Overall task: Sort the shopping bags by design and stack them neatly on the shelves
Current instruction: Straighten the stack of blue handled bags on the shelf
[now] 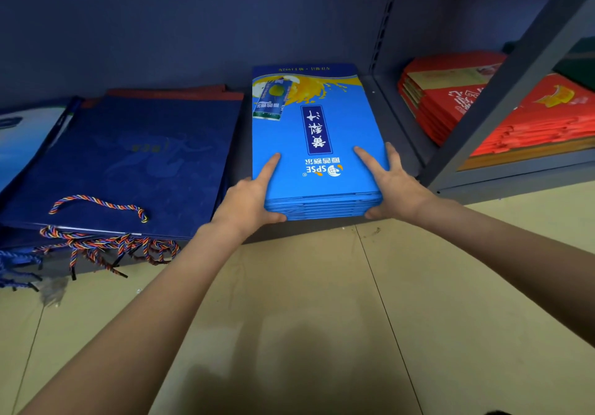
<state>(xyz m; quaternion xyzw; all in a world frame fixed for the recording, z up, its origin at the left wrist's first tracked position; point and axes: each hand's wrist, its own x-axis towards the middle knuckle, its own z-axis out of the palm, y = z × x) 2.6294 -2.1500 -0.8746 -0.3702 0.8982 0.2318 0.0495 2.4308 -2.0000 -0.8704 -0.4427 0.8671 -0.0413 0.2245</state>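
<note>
The stack of light-blue SPSE bags (317,157) lies flat on the bottom shelf (396,144), its near edge overhanging the shelf lip. The left hand (249,200) and right hand (391,186) grip its front corners, thumbs below, forefingers on top. Bare shelf separates it from the navy bags (128,160) to the left and the upright (502,92) to the right.

Two hands (248,202), four bag stacks (317,157)

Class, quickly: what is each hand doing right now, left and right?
Left hand: grips the near left corner of the light blue bag stack, forefinger flat on top.
Right hand: grips the stack's near right corner, fingers spread on top.
</note>
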